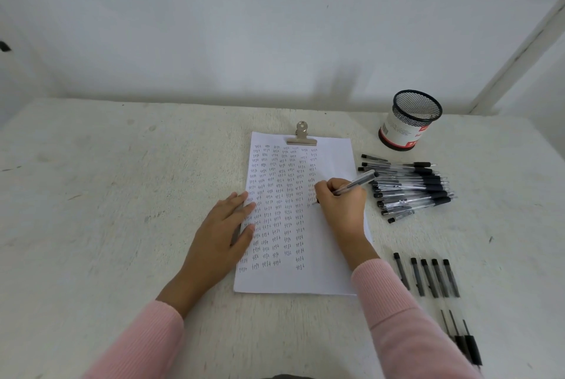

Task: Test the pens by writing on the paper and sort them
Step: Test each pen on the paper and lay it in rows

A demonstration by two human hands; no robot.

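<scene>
A white sheet of paper lies in the middle of the table, covered with columns of small handwritten "test" words. My right hand grips a clear pen with a black cap, its tip down on the paper at the right-hand column. My left hand rests flat on the paper's left edge, fingers straight. A heap of several black-and-clear pens lies to the right of the paper. Nearer to me, a row of several pens lies side by side.
A metal clip holds the top of the paper. A black mesh pen cup stands at the back right. A few more pens lie near the front right. A white wall rises behind the table.
</scene>
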